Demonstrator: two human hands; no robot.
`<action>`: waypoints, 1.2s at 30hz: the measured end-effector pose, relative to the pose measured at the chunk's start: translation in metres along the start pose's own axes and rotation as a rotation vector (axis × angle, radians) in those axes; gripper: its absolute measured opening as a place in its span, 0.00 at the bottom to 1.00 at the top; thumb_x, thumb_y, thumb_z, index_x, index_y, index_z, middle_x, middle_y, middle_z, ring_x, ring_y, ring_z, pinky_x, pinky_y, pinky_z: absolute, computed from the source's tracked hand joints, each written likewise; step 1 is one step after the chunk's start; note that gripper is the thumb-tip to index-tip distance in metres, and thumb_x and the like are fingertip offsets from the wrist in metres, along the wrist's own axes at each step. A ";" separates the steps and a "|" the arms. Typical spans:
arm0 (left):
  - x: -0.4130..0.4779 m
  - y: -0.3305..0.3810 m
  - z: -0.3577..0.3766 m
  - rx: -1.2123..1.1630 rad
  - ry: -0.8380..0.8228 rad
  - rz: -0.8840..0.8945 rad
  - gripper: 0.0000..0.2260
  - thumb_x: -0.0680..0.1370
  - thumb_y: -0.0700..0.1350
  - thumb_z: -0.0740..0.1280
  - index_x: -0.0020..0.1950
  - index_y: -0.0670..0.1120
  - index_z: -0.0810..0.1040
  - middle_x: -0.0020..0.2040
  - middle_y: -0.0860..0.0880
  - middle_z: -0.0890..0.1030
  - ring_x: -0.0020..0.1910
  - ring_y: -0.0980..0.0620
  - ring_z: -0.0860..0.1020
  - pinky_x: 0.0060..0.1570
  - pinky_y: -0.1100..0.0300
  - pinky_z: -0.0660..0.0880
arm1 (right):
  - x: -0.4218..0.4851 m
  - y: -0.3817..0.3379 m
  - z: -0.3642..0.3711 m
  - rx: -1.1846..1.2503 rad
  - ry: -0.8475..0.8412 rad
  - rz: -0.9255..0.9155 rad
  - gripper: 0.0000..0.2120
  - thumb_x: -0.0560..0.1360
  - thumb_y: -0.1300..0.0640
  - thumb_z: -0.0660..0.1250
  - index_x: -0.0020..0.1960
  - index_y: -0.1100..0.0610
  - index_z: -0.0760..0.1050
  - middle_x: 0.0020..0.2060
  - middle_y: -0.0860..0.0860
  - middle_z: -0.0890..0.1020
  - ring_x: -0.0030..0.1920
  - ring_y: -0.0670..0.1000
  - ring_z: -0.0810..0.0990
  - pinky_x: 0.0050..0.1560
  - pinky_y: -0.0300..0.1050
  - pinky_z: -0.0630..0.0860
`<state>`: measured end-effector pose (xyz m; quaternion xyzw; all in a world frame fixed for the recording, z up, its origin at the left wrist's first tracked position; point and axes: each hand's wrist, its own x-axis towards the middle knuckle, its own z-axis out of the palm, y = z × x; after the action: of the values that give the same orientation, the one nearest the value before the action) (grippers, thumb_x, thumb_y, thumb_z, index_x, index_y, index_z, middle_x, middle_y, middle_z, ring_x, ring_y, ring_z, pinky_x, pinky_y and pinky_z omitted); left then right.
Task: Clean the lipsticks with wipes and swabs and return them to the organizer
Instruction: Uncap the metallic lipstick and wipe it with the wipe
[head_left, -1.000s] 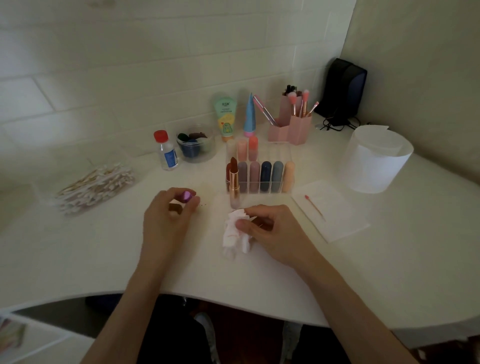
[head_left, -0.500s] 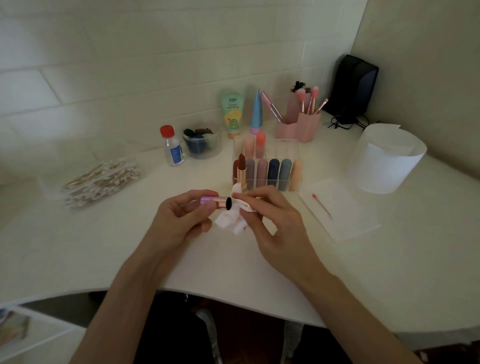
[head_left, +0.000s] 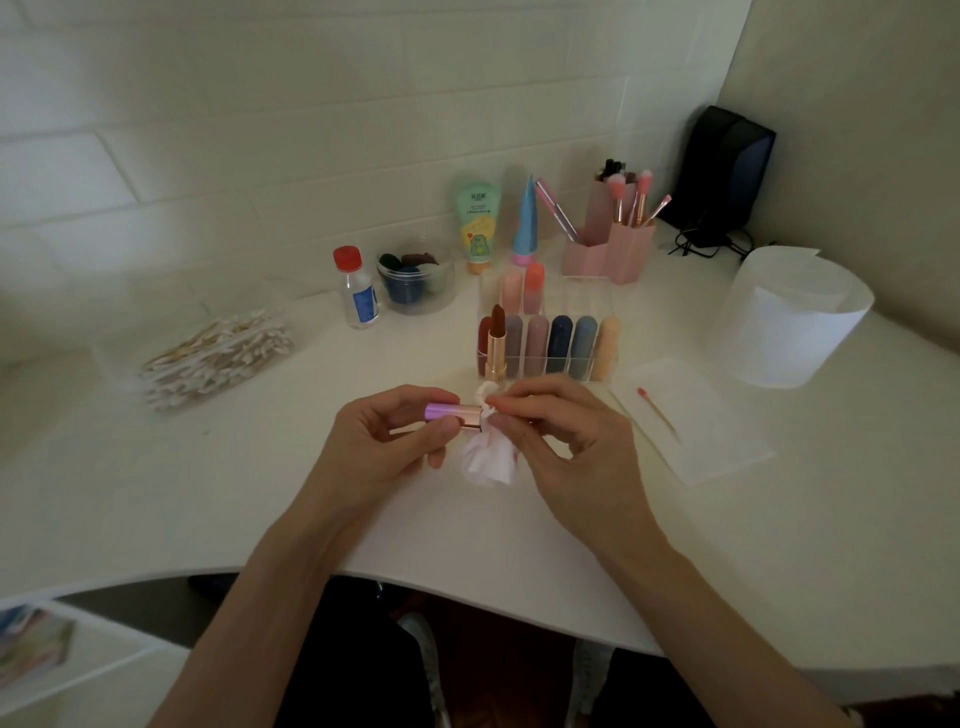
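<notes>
Just in front of the clear lipstick organizer (head_left: 545, 364), above the white desk (head_left: 260, 493), gripped a lilac-and-rose-gold lipstick tube (head_left: 449, 412) sideways in the left hand (head_left: 379, 447), pinched a crumpled white wipe (head_left: 488, 460) round its right end with the right hand (head_left: 576, 452), and found the print on the green tube (head_left: 477, 226) and the bottle's blue label (head_left: 365, 301) too small to read.

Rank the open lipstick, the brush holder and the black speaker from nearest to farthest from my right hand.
From the right hand:
1. Open lipstick, standing just beyond the fingers, in front of the organizer.
2. Brush holder, behind the organizer.
3. Speaker, far back in the right corner.
</notes>
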<state>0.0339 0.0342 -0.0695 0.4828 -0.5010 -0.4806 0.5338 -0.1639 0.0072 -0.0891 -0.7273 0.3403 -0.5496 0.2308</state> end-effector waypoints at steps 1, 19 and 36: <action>-0.001 0.000 0.000 0.014 0.010 0.003 0.12 0.70 0.44 0.74 0.51 0.42 0.85 0.42 0.43 0.85 0.30 0.51 0.75 0.39 0.55 0.69 | 0.000 0.000 0.001 -0.024 -0.010 -0.017 0.12 0.78 0.53 0.71 0.57 0.58 0.85 0.52 0.45 0.82 0.54 0.39 0.81 0.56 0.37 0.80; -0.002 0.000 -0.001 -0.059 0.037 -0.006 0.12 0.71 0.44 0.72 0.53 0.44 0.85 0.41 0.47 0.86 0.36 0.53 0.81 0.35 0.65 0.76 | -0.004 -0.009 0.000 -0.012 -0.027 0.037 0.08 0.75 0.60 0.76 0.54 0.58 0.84 0.48 0.47 0.85 0.49 0.47 0.83 0.51 0.44 0.81; -0.001 -0.002 -0.001 -0.074 0.044 0.004 0.13 0.70 0.44 0.73 0.53 0.41 0.84 0.43 0.46 0.86 0.37 0.53 0.82 0.34 0.65 0.75 | -0.003 -0.011 0.000 0.046 -0.072 0.149 0.10 0.75 0.56 0.76 0.55 0.50 0.82 0.49 0.39 0.85 0.51 0.46 0.84 0.53 0.37 0.80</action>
<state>0.0345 0.0350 -0.0718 0.4722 -0.4719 -0.4870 0.5631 -0.1620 0.0170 -0.0836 -0.7138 0.3721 -0.5120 0.2997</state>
